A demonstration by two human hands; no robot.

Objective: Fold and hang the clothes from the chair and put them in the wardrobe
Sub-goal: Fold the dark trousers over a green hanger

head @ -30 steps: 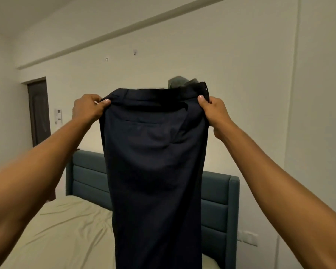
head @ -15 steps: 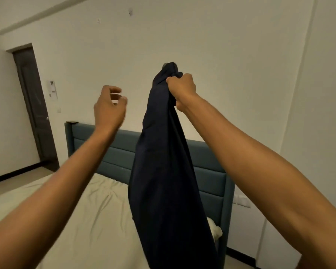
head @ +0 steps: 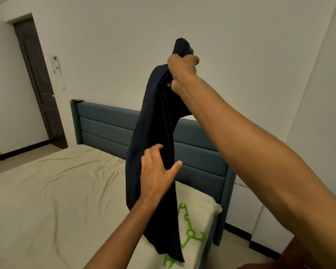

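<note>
A pale-walled bedroom holds a bed (head: 52, 195) with a cream sheet and teal headboard (head: 109, 123); a dark door (head: 40, 82) stands at ten o'clock. The right hand (head: 183, 69), raised at one o'clock, has its fingers clenched around the bunched top of dark navy trousers (head: 153, 152), which hang down over the bed. The left hand (head: 157, 171) lies against the hanging cloth, fingers spread and relaxed. Green hangers (head: 190, 232) lie on the sheet at five o'clock.
</note>
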